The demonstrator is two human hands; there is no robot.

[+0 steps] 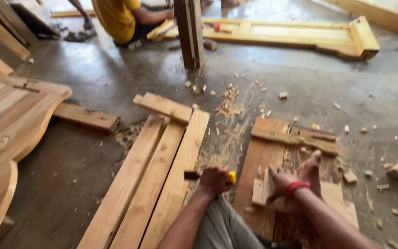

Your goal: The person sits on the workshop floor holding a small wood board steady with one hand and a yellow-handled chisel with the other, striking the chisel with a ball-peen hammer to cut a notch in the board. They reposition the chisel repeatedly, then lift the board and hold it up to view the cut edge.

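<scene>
Beside the planks [153, 180], hands [215, 180] grip a chisel [210, 175].

3 long planks [150, 184] side by side on the floor, 1 short board [163, 107] across their far end, 1 more board [86, 116] left of them. 2 hands: left hand [214, 179] on 1 yellow-handled tool [231, 177], right hand [279, 180] on 1 small block [259, 191]. 1 bare foot [310, 169]. 1 other person [116, 18] crouching. 1 door frame [300, 36] lying flat. Wood chips: too many to count.
</scene>
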